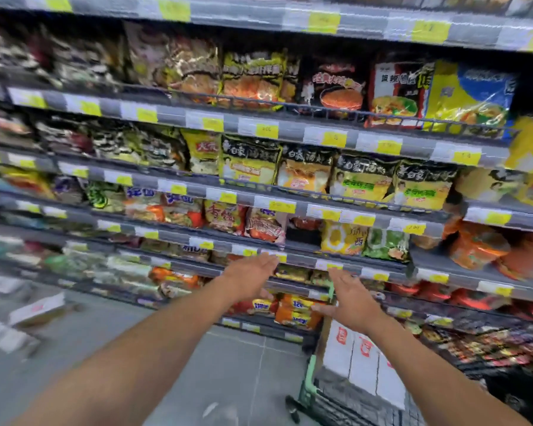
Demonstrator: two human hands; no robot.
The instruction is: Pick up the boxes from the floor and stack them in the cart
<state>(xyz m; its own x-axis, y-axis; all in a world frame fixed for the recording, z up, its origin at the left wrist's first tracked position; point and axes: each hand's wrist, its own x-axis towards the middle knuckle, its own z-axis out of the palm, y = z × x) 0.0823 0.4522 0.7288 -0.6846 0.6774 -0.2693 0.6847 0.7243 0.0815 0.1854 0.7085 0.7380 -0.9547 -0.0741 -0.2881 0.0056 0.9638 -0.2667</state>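
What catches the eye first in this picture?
The left hand and right hand reach forward, open and empty, in the centre. Behind them, shelves of bright packets fill the picture. A green cart with white boxes stands lower right; other boxes lie on the floor at left.

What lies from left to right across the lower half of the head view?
Blurred white-topped cardboard box on the grey floor → open left hand → open right hand → orange packets at far right.

Shelves (259, 192) running across the upper frame.
I'm seeing stacked boxes (360, 361) standing in the cart (306, 379) at lower right, loose boxes (36, 310) lying on the floor (166, 348) at middle left.
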